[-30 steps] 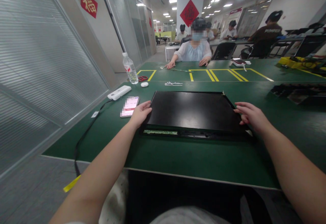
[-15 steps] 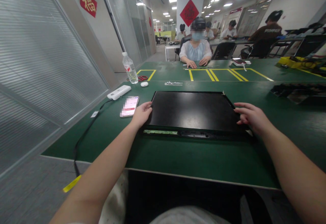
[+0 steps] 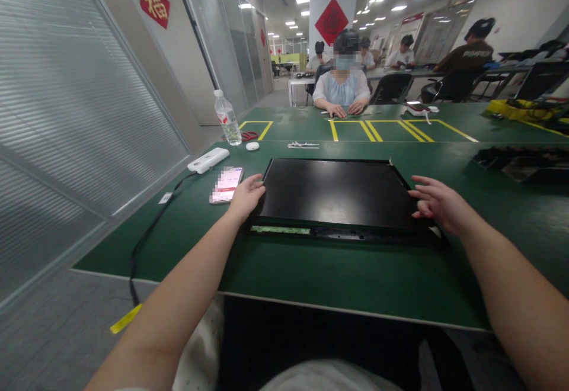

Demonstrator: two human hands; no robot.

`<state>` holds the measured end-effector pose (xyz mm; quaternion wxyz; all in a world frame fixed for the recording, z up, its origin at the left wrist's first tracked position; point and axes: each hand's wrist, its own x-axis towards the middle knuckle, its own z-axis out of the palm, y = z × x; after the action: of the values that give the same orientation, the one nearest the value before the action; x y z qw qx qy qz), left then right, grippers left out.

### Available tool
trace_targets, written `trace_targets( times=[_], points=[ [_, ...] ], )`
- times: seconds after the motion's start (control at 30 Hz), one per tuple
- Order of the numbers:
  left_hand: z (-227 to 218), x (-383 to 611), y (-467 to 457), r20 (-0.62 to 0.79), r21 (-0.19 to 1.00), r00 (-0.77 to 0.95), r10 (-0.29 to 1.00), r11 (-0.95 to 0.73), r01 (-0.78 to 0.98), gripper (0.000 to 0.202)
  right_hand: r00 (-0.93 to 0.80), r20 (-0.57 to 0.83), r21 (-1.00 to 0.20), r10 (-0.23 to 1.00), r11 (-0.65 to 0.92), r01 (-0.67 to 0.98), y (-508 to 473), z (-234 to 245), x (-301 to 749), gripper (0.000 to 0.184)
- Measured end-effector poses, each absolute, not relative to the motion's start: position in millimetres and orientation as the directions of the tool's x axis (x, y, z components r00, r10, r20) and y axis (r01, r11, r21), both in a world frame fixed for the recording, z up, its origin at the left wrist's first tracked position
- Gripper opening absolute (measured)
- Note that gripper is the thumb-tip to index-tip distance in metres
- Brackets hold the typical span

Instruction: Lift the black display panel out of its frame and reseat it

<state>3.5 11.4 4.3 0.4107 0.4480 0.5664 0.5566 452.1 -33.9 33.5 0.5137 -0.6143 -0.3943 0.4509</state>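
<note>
A flat black display panel (image 3: 338,192) lies before me in a shallow black frame, its dark face up. Along its near side runs an exposed strip with a green circuit board (image 3: 281,231) at the left end. My left hand (image 3: 247,196) grips the left edge of the panel; the fingertips are at the rim and the thumb side is partly hidden. At the opposite edge, my right hand (image 3: 440,204) holds the panel with bent lower fingers, while its index finger is stretched out along the side. A small pale tab (image 3: 434,232) sticks out near the right front corner.
Left of the panel are a phone (image 3: 226,185), a white power bank (image 3: 208,160) with a black strap, a white earbud case (image 3: 252,146), red-handled scissors (image 3: 249,135) and a water bottle (image 3: 227,119). Dark parts (image 3: 524,163) lie right. A person (image 3: 341,86) sits opposite.
The fingers of my left hand and the index finger of my right hand have lifted slightly. The panel stays in place.
</note>
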Motion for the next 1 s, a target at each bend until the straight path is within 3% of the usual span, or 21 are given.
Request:
trace_targets(
  times=[0.17,0.37,0.57,0.8,1.0],
  points=[
    [4.3,3.1,11.5,0.036,0.998,-0.244,0.969,-0.02,0.066,0.043,0.267,-0.17,-0.984,0.949,-0.179,0.009,-32.8,32.4,454.6,0.053],
    [4.7,3.8,11.6,0.025,0.997,-0.225,0.974,-0.007,0.081,0.045,0.298,-0.181,-0.981,0.937,-0.195,0.017,-30.5,31.4,457.7,0.036],
    [4.9,4.0,11.5,0.051,0.994,-0.215,0.975,-0.029,0.105,0.044,0.323,-0.175,-0.973,0.93,-0.214,0.089,-30.8,31.0,455.8,0.028],
    [2.4,3.2,11.1,0.089,0.989,-0.178,0.98,-0.067,0.129,0.045,0.353,-0.124,-0.942,0.927,-0.222,0.251,-31.1,30.3,453.9,0.031],
    [1.5,2.8,11.6,0.1,0.987,-0.165,0.981,-0.078,0.138,0.044,0.375,-0.137,-0.92,0.917,-0.258,0.295,-31.0,30.7,454.7,0.031]
  ],
)
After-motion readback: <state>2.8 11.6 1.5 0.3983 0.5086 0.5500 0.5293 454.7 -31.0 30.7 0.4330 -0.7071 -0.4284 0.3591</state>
